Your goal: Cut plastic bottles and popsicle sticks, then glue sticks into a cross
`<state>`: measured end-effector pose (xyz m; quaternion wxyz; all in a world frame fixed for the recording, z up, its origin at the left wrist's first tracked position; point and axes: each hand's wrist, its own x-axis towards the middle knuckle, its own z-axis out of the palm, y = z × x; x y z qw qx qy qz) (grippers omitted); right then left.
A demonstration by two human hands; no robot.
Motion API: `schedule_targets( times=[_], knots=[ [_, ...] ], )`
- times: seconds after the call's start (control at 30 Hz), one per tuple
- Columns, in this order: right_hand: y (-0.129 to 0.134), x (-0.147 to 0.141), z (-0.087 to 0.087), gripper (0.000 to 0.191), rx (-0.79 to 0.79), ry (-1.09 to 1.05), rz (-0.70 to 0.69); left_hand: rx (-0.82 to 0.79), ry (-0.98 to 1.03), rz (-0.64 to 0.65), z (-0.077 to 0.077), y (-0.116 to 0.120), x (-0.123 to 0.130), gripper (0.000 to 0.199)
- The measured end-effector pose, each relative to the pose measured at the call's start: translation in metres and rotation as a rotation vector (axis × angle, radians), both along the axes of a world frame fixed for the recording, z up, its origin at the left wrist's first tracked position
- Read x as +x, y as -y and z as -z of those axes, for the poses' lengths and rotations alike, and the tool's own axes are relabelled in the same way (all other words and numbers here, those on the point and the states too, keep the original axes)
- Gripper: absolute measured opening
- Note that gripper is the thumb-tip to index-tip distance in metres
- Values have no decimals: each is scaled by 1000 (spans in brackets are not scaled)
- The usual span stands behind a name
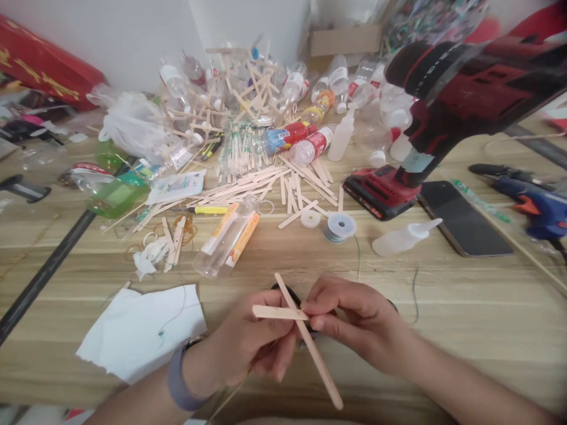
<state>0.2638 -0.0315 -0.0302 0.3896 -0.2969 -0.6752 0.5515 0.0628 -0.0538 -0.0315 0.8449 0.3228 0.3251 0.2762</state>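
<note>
In front of me two wooden craft sticks form a cross: a long slanting stick (325,378) and a shorter, nearly level stick (274,312) lying over it. My left hand (259,339) is closed round them from the left, thumb below the level stick. My right hand (354,313) pinches at the crossing with thumb and forefinger; whether it also holds something small there is hidden. Partly behind both hands lies a black object I cannot make out. A white paper sheet (142,327) with a bit of thread rests by my left forearm.
Beyond my hands lie a clear bottle (225,239), a thread spool (339,226), a glue bottle (401,238) and a phone (465,218). A red drill (443,112) stands at right, near a blue glue gun (538,203). Loose sticks (248,184) and several bottles fill the back.
</note>
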Motion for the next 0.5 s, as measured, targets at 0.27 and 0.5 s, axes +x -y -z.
schedule_targets(
  times=[0.27,0.5],
  knots=[
    [-1,0,0,10,91,14,-54,-124,13,49,0,0,-1,45],
    [-5,1,-6,15,134,28,-106,-145,64,74,0,1,-1,45]
  ],
)
